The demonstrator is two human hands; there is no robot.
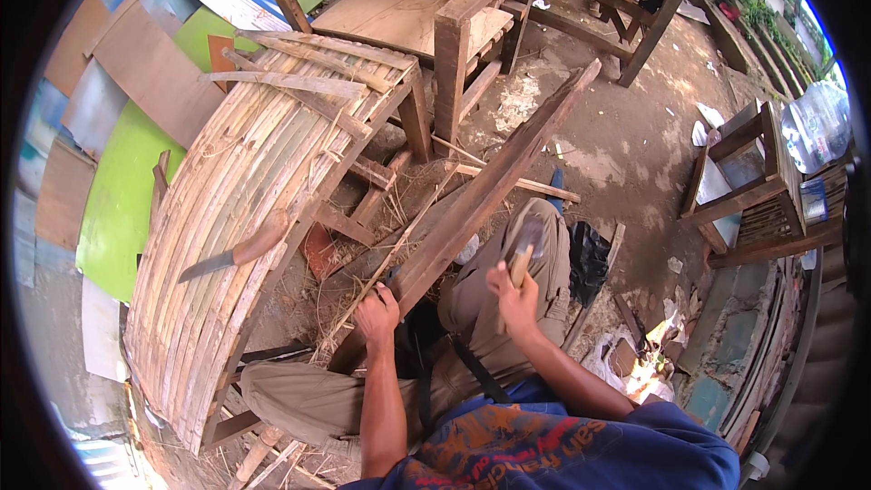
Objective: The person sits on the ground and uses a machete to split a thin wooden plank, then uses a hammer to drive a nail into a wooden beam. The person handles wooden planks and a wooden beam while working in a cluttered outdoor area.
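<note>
A long, rough brown wooden beam (pixel 494 183) slants from my lap up to the right, its lower part between my legs. My left hand (pixel 376 313) lies over the beam's lower part, its fingers curled round the left side. Beside those fingers runs a thin wooden strip (pixel 399 249); whether they touch it I cannot tell. Raised over my right thigh, my right hand (pixel 515 298) is closed on the pale wooden handle of a hammer (pixel 521 268). The hammer's head is up, slightly blurred, to the right of the beam and apart from it.
To my left stands a bamboo-slat bench (pixel 204 209) with a wooden-handled knife (pixel 227 257) and loose slats on it. A wooden chair frame (pixel 454 45) stands ahead. On the right are a small wooden stool (pixel 744 177), a black plastic bag (pixel 590 259) and scattered scraps.
</note>
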